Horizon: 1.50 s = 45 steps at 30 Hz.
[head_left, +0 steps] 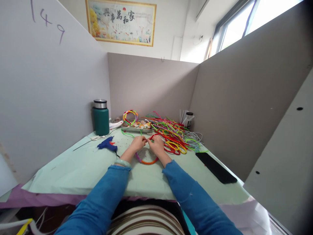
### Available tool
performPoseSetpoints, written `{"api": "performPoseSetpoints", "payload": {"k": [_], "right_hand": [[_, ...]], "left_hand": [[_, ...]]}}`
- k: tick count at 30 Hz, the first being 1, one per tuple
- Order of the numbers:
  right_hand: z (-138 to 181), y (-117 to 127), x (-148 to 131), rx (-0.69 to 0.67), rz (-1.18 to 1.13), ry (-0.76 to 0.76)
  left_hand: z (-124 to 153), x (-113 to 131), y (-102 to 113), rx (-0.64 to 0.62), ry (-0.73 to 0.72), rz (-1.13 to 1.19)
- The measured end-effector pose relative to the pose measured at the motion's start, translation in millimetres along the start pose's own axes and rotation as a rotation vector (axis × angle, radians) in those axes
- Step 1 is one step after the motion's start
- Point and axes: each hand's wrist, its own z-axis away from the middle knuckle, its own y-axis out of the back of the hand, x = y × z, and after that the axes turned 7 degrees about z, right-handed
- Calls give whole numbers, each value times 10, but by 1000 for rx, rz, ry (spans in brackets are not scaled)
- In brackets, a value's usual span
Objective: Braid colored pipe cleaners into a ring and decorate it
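A hoop wrapped in coloured pipe cleaner (148, 163), orange and purple along its near side, lies under my wrists. My left hand (139, 143) and my right hand (156, 145) meet at the far side of this hoop, fingers pinched together. Red and green strands show between and behind the fingertips. Both hands seem closed on the pipe cleaner there, though the fingers hide the exact hold. A green pipe cleaner stretches away on the table just beyond my left hand.
To the left stand a green bottle (101, 119) and a blue glue gun (108, 144). Behind my hands are a metal tray (137, 130) of small pieces and a finished-looking colourful hoop (124, 117). Loose pipe cleaners (174, 132) pile up at right, near a black phone-like slab (216, 167). Partitions (151, 85) enclose the table.
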Motion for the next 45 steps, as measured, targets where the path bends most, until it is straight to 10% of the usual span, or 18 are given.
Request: {"api": "performPoseSetpoints", "payload": {"k": [20,33,45], "right_hand": [[8,36,-11,-39,-139,58],[14,53,64,-121,-271,124],[-92,153,84,-338,-1245,-564]], "left_hand": [[-6,-21,31,-30,275,268],[-3,-32,89,84,36,120],[97,37,103,142,-41,-118]]}}
